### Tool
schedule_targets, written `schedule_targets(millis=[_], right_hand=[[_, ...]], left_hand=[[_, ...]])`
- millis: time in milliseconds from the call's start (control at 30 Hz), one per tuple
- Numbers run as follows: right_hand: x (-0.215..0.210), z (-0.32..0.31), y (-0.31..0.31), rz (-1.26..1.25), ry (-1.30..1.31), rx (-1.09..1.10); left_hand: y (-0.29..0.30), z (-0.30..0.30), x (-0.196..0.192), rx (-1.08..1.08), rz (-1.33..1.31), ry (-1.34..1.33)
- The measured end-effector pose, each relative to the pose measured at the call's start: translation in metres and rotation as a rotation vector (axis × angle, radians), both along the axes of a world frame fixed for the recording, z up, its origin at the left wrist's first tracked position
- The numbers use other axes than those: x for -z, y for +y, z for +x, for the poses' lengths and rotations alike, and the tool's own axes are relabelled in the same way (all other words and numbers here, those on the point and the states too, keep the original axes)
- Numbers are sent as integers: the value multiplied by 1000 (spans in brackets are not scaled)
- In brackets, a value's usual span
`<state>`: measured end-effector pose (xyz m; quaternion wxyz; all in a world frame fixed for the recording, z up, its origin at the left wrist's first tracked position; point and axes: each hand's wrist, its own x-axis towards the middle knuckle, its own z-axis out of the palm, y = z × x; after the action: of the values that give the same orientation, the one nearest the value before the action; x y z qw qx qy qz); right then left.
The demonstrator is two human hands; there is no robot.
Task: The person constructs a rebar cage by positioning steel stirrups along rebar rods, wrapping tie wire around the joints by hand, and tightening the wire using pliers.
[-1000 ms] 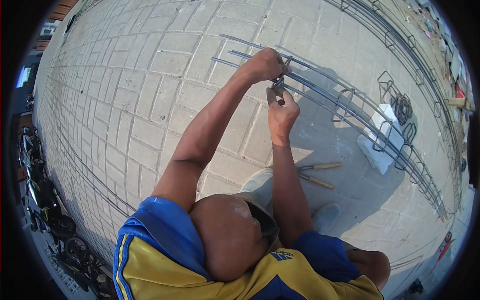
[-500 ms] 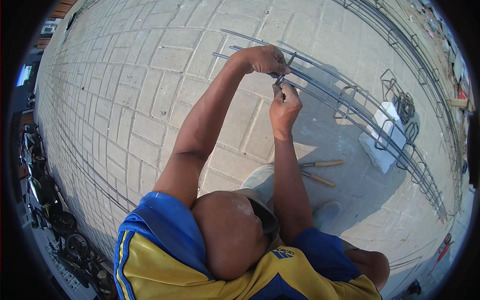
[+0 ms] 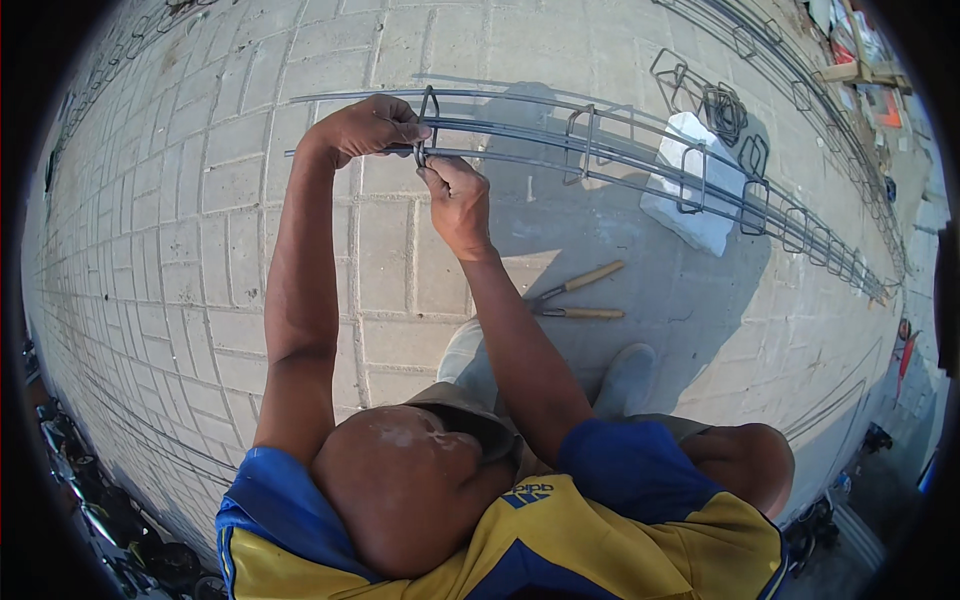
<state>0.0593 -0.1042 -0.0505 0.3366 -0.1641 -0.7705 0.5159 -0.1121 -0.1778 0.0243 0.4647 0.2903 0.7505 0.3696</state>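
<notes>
Several long steel rebars (image 3: 520, 127) run from the left to the far right, with a bent rebar stirrup (image 3: 431, 100) standing around them near their left ends. My left hand (image 3: 370, 130) is closed at the stirrup's left side, its thumb and fingers against the stirrup and bars. From below, my right hand (image 3: 460, 200) pinches the stirrup's lower corner by the lowest bar. What lies inside the fingers is mostly hidden. Farther right along the bars hang more stirrups, the nearest being a square stirrup (image 3: 580, 145) apart from my hands.
A white block (image 3: 695, 185) lies beneath the bars, beside a heap of loose stirrups (image 3: 722, 110). Right of my forearm, a tool with two wooden handles (image 3: 585, 290) rests on the paving (image 3: 220, 250). Another rebar cage (image 3: 800, 90) stretches along the far right. Motorcycles (image 3: 110, 510) stand at lower left.
The view has turned, so bars, hands and block appear farther left. The stirrup between my hands now stands more squarely across the bars. Both hands keep their grip.
</notes>
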Motion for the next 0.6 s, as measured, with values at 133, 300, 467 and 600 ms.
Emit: schedule_targets(millis=[133,300,467,600], right_hand=[[-1,1,8,-6,6,-31],[2,0,5,-30,-12,-22],[3,-5,1,-54,-1,-30],[-1,-1,3,-82,-38,-64]], left_hand=[[4,-1,0,1,3,22],[2,1,2,-36,4,13],[-2,-3,-4,-9,-38,68],[-8,-3,-8,76,-53,141]])
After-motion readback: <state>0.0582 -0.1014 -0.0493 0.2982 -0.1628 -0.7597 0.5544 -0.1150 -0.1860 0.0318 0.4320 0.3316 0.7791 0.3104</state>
